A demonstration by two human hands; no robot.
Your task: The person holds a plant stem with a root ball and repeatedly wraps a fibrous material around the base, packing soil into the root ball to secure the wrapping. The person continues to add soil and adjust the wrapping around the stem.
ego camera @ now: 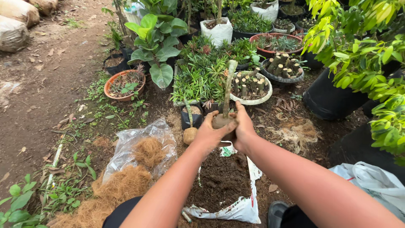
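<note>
Fingers of left hand (pixel 209 131) and right hand (pixel 244 128) clasp cutting (pixel 228 90) above soil bag (pixel 236 209), pots crowding ahead.

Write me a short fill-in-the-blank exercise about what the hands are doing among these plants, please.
1. Both hands, the left hand and the right hand, cup a ball of ____ at the base of the stem cutting.
2. Under the hands lies an open white bag of dark ____.
3. The clear plastic bag holds brown coconut ____.

Missing words: soil; soil; fibre
</note>
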